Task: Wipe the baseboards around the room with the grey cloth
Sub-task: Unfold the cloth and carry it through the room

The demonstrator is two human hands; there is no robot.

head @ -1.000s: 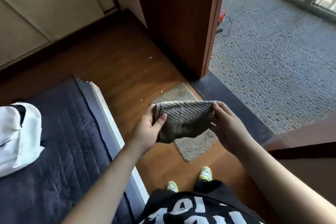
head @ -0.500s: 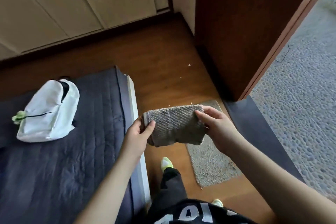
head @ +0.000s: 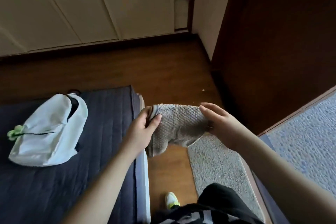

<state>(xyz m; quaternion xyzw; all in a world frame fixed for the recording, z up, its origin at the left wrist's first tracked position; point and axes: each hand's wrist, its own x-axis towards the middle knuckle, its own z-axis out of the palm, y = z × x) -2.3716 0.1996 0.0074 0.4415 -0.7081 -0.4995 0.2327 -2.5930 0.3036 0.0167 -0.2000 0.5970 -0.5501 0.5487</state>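
Grey cloth (head: 179, 123) stretched between both raised hands.

The room was pretty dim on my end, daylight only coming in from the right over the pebbly floor (head: 309, 142). My hands looked a bit motion-blurred, the dark door (head: 272, 51) swallowed detail, and the wide lens bent the edges.
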